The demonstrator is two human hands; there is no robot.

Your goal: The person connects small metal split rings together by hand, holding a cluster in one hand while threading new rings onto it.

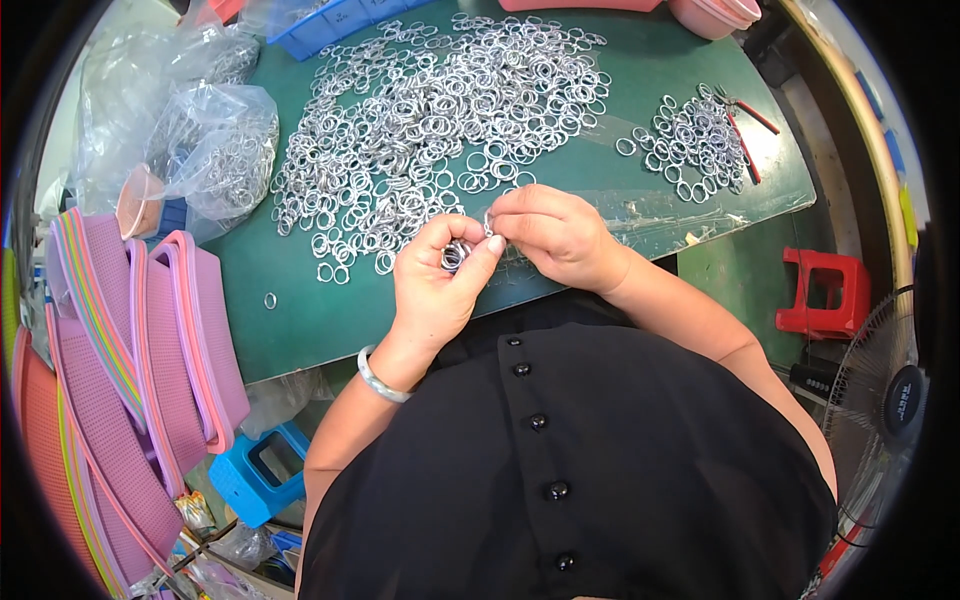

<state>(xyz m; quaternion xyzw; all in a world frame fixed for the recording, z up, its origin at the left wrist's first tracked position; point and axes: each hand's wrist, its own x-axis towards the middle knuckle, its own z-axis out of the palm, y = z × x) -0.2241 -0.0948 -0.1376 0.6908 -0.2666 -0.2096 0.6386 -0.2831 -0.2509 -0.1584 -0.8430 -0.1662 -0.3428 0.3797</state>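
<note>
Rings (pixel 455 255) bunched in left hand (pixel 435 285) pinch at mat (pixel 320 320) near edge; right hand (pixel 555 235) fingertips nip single ring (pixel 489 222); joining step likely underway; next needs fine alignment; pile (pixel 450 110) behind.

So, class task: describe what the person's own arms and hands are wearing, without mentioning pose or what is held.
Both forearms are bare, with no sleeves showing. The left hand has a pale, smooth bangle round its wrist. The right hand wears nothing visible: no glove, ring or band.

Just one fisheye view from the head, looking straight down, pretty close over the green table (pixel 300 310), edges curving.
</note>
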